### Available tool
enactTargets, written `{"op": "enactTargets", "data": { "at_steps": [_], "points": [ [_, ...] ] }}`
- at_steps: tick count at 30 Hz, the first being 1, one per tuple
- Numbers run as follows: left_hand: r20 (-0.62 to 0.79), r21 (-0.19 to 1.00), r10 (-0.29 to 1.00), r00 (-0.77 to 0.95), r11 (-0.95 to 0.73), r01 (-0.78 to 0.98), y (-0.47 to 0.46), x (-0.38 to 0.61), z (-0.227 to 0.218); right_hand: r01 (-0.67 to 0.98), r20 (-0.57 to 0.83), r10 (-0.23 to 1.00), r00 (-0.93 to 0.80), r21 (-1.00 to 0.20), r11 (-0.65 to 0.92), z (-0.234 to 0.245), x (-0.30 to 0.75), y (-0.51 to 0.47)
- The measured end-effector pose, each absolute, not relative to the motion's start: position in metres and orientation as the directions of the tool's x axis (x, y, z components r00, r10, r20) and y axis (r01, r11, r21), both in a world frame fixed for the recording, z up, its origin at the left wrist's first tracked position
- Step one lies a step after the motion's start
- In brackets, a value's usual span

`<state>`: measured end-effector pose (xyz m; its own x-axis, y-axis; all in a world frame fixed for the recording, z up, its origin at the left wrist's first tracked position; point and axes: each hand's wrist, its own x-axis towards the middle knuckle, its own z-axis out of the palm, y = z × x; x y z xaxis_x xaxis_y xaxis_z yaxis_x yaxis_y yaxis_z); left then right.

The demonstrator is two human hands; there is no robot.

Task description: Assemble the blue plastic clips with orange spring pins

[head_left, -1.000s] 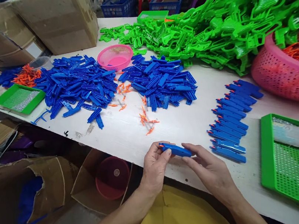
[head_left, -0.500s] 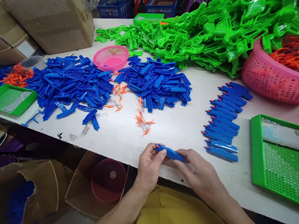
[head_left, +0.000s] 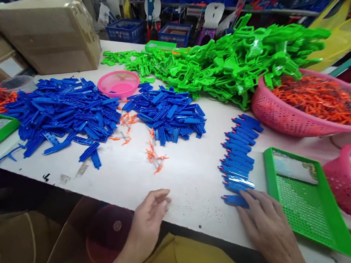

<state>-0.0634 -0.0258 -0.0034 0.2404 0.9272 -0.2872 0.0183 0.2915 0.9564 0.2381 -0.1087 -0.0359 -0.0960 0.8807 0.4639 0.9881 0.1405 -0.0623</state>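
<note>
Placement seemed to be the step in hand here, tbh. A blue piece [head_left: 234, 201] with an orange tip was positioned at the 6 o'clock end of a row of similar pieces [head_left: 239, 144], which was strung out over the bench [head_left: 187, 169] toward 12 to 1 o'clock. Its right end was gripped by the fingers of the right hand [head_left: 266, 223]; whether it was fully rested on the bench couldn't be told. The left hand [head_left: 145, 219] was held over at about 9 o'clock, fingers loosely curled, nothing seen in them. From the right hand, orange bits with springs [head_left: 157, 168] were scattered at 10 o'clock, and a green tray [head_left: 271, 170] was parked at 3. Next move, at a guess: the piece needed to be squared up with its neighbour and the fingers loosened, without the row being nudged.
</note>
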Motion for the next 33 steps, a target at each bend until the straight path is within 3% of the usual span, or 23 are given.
{"op": "enactTargets", "data": {
  "at_steps": [7,12,14,16,18,20,24,30,33],
  "points": [
    [-0.066,0.937,0.997,-0.033,0.073,0.342,0.011,-0.131,0.010,0.998,0.429,0.902,-0.052,0.005,0.055,-0.044,0.251,-0.095],
    [0.039,0.862,0.996,-0.086,0.010,0.507,0.013,-0.153,0.008,0.970,0.310,0.949,-0.063,-0.205,0.131,-0.022,0.278,-0.074],
    [0.132,0.837,0.991,0.027,-0.126,0.532,0.002,-0.132,0.004,0.958,0.314,0.949,0.024,-0.278,0.067,-0.011,0.293,-0.045],
    [0.231,0.827,0.928,0.293,-0.346,0.443,-0.012,-0.094,0.002,0.947,0.311,0.936,0.163,-0.315,-0.060,-0.002,0.311,-0.002],
    [0.311,0.802,0.757,0.574,-0.534,0.270,-0.024,-0.044,0.002,0.929,0.263,0.912,0.314,-0.282,-0.239,0.001,0.330,0.047],
    [0.385,0.780,0.565,0.730,-0.622,0.069,-0.029,0.008,0.001,0.912,0.258,0.886,0.384,-0.257,-0.320,-0.001,0.348,0.090],
    [0.494,0.688,0.401,0.771,-0.723,-0.065,-0.013,0.092,-0.015,0.869,0.239,0.839,0.489,-0.214,-0.446,-0.016,0.370,0.144],
    [0.268,0.305,0.273,0.924,-0.934,0.187,0.014,0.130,-0.046,0.822,0.241,0.786,0.570,-0.158,-0.548,-0.050,0.376,0.173],
    [0.283,0.229,0.278,0.918,-0.949,0.216,0.012,0.126,-0.048,0.867,0.249,0.830,0.498,-0.133,-0.481,-0.062,0.377,0.180]
  ]
}}
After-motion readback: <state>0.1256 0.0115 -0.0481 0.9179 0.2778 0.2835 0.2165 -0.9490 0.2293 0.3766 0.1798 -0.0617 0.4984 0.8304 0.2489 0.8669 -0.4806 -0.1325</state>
